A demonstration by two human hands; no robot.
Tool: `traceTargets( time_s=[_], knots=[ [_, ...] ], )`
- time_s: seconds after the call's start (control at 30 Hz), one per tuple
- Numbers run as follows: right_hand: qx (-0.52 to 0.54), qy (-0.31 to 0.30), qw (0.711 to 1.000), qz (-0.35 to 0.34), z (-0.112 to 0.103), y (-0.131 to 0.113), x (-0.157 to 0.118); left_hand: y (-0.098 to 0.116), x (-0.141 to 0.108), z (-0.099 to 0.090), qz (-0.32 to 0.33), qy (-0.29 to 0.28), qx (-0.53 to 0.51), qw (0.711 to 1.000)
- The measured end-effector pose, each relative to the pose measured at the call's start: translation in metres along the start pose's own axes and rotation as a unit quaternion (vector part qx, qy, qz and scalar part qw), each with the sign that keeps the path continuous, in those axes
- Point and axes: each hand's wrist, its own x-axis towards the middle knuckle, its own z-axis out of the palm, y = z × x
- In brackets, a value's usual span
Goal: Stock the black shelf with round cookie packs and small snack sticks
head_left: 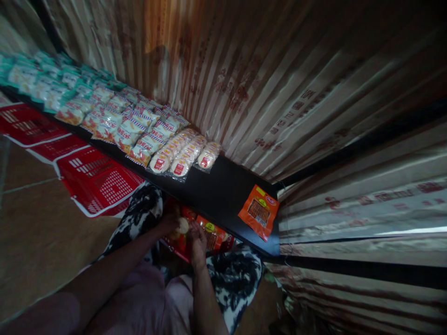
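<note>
My left hand (170,224) is low in front of the black shelf, closed round the edge of a pale round cracker pack (182,226). My right hand (197,239) is just right of that pack. Its fingers are curled, and what they hold, if anything, is hidden. Below both hands, between my knees, is a red basket (179,253) with orange snack packets (211,232) in it. Similar round cracker packs (181,158) stand in short rows on the shelf above. A single orange packet (260,211) lies flat near the shelf's right end.
The black shelf (209,190) runs diagonally from upper left to lower right. White snack bags (129,130) and teal bags (45,79) fill its left part. A pleated printed curtain (244,88) hangs behind. Dark bars (349,156) extend right. Red printed sheets (101,174) hang below the shelf.
</note>
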Motion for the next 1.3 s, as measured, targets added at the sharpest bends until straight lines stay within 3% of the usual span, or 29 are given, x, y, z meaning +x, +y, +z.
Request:
traceTargets(
  time_s=[0.23,0.4,0.7,1.03,1.3],
  knots=[
    [-0.015,-0.020,1.000,-0.016,0.004,-0.008,-0.010,0.009,-0.011,-0.005,0.009,0.006,-0.104,0.995],
    [-0.020,-0.013,1.000,0.011,0.003,-0.019,-0.018,0.013,-0.019,-0.011,0.003,-0.002,-0.182,0.983],
    [-0.015,-0.060,0.997,0.036,0.008,-0.033,-0.036,0.030,-0.043,-0.020,-0.054,-0.061,-0.316,0.945],
    [0.012,-0.154,0.985,0.073,0.020,-0.043,-0.052,0.038,-0.055,-0.025,-0.092,-0.061,-0.358,0.927],
    [0.046,-0.160,0.984,0.062,0.022,-0.059,-0.059,0.060,-0.061,-0.023,-0.086,-0.051,-0.358,0.928]
  ],
)
